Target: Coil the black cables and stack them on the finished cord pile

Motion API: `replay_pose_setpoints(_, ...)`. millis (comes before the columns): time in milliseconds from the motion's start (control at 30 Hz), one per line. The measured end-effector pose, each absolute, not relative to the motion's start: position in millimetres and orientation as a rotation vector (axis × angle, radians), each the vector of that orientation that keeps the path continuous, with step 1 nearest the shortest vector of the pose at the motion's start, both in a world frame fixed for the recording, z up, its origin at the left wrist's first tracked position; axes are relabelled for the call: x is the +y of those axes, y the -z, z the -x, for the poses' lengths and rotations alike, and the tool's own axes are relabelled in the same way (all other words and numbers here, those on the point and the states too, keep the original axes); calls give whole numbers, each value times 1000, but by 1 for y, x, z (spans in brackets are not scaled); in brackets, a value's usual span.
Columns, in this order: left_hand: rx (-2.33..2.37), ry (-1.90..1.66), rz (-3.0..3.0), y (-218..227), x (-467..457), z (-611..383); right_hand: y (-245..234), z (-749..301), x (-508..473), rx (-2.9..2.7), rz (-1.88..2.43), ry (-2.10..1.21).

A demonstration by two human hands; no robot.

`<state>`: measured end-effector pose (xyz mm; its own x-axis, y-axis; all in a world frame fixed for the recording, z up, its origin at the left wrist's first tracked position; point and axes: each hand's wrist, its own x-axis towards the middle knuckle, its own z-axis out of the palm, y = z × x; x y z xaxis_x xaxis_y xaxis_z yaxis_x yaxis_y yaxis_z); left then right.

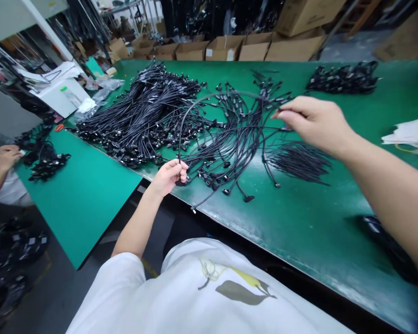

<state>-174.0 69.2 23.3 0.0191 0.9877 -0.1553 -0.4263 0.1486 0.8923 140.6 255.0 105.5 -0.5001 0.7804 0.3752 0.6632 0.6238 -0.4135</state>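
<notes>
My left hand (169,176) is closed on one end of a thin black cable (209,96) at the near edge of the green table (299,222). The cable arcs up and across to my right hand (313,123), which pinches its other end above the table. Under the arc lies a loose spread of black cables with connectors (230,153). A large heap of the same cables (146,116) lies to the left of it. A small bundle of thin black ties (299,162) lies below my right hand.
Another pile of cables (344,79) sits at the far right. White papers (409,134) lie at the right edge. Cardboard boxes (226,48) line the far side. A second green table (80,195) at left holds cables (45,162), with another person's hand (7,155) beside them.
</notes>
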Motion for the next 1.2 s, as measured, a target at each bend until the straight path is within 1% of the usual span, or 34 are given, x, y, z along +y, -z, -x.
replay_pose_setpoints(67,1120,-1137,-1062,-25,66,178,-125,-151,242,-2036,1027,-365)
replay_pose_setpoints(133,1479,-985,-1468,-30,64,197,-147,-171,233,-1975,914,-246)
replay_pose_setpoints(200,1931,-849,-1864,-36,62,227,-159,-195,224,-2246,809,-30)
replay_pose_setpoints(267,2153,-785,-1981,-39,61,255,-157,-216,213,-2638,689,240)
replay_pose_setpoints(333,2131,-846,-1839,-40,59,269,-141,-229,203,-2810,668,464)
replay_pose_setpoints(367,2034,-903,-1718,-39,59,268,-132,-231,198,-2815,749,553)
replay_pose_setpoints(433,1732,-1027,-1443,-35,60,254,-113,-228,189,-2801,1029,604)
replay_pose_setpoints(500,1421,-1108,-1194,-29,62,230,-100,-217,180,-2854,1317,497)
replay_pose_setpoints(567,1222,-1134,-1025,-24,65,203,-93,-202,168,-2991,1484,246)
replay_pose_setpoints(600,1167,-1140,-983,-21,67,190,-91,-194,160,-3056,1494,110)
replay_pose_setpoints(633,1140,-1151,-970,-20,68,177,-89,-185,152,-3122,1434,-31)
replay_pose_setpoints(700,1137,-1199,-1044,-18,69,153,-86,-169,135,-3200,1162,-325)
replay_pose_setpoints(767,1158,-1206,-1244,-19,67,129,-86,-153,121,-3162,854,-580)
replay_pose_setpoints(800,1148,-1158,-1356,-20,65,117,-87,-146,116,-3099,771,-658)
replay_pose_setpoints(867,1049,-991,-1466,-24,57,97,-91,-135,115,-2949,777,-667)
replay_pose_setpoints(967,803,-879,-1184,-31,46,83,-96,-134,134,-2794,913,-547)
replay_pose_setpoints(1100,619,-1051,-693,-46,45,105,-82,-166,171,-2705,929,-606)
replay_pose_setpoints(1200,545,-1305,-440,-63,48,133,-61,-194,183,-2593,972,-621)
